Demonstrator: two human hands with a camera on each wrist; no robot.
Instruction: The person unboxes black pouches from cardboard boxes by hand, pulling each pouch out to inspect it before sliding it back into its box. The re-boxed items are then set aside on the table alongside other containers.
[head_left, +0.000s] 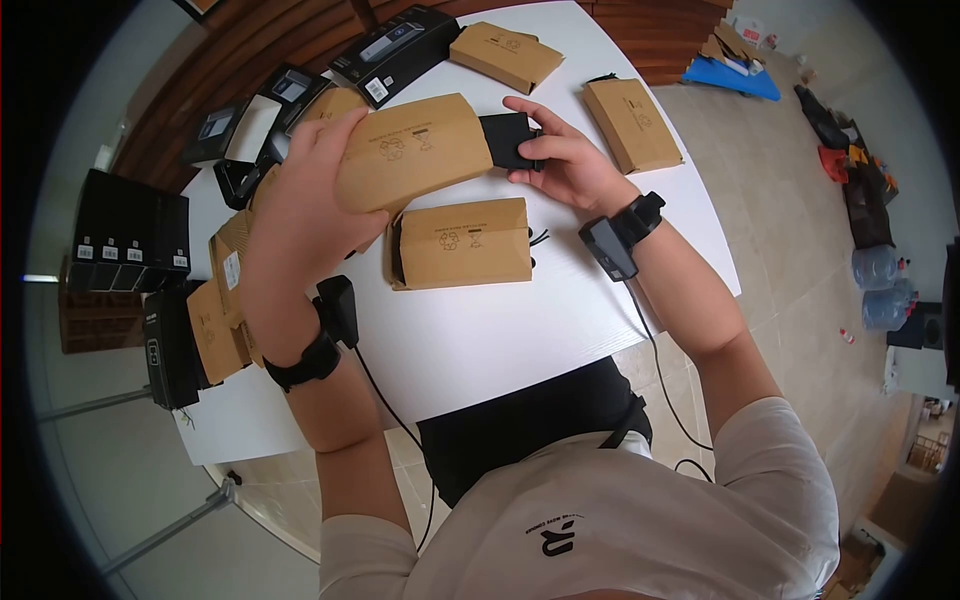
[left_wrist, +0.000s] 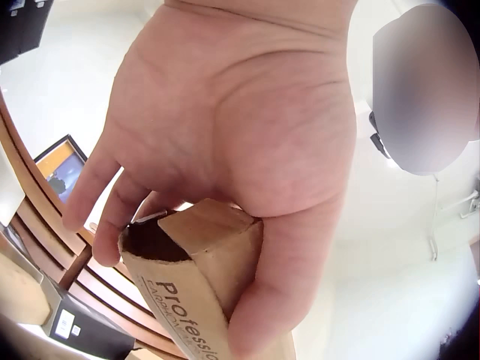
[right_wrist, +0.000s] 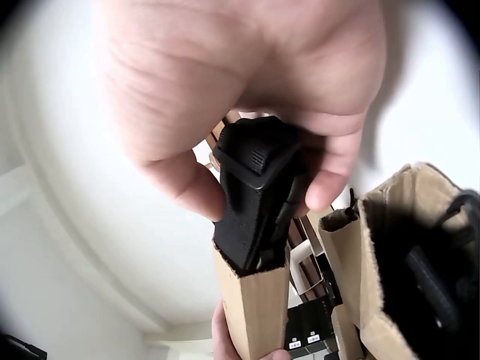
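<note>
My left hand [head_left: 310, 190] grips a brown cardboard sleeve [head_left: 415, 145] above the table, thumb on one side and fingers on the other. From the sleeve's right end sticks out a black item [head_left: 508, 140], pinched between the thumb and fingers of my right hand [head_left: 570, 160]. In the right wrist view the black item [right_wrist: 255, 187] is partly inside the sleeve [right_wrist: 255, 307]. The left wrist view shows the sleeve's other end [left_wrist: 210, 262] open, with printed lettering. Below the held sleeve, another brown sleeve [head_left: 465, 245] lies on the table with black cords at its right end.
More brown sleeves lie at the back [head_left: 507, 55] and right [head_left: 632, 125] of the white table [head_left: 470, 370]. Black boxes [head_left: 395, 50] stand at the back left, others [head_left: 130, 230] at the far left. Opened brown cardboard [head_left: 215, 325] is beside my left forearm. Cables hang from both wrists.
</note>
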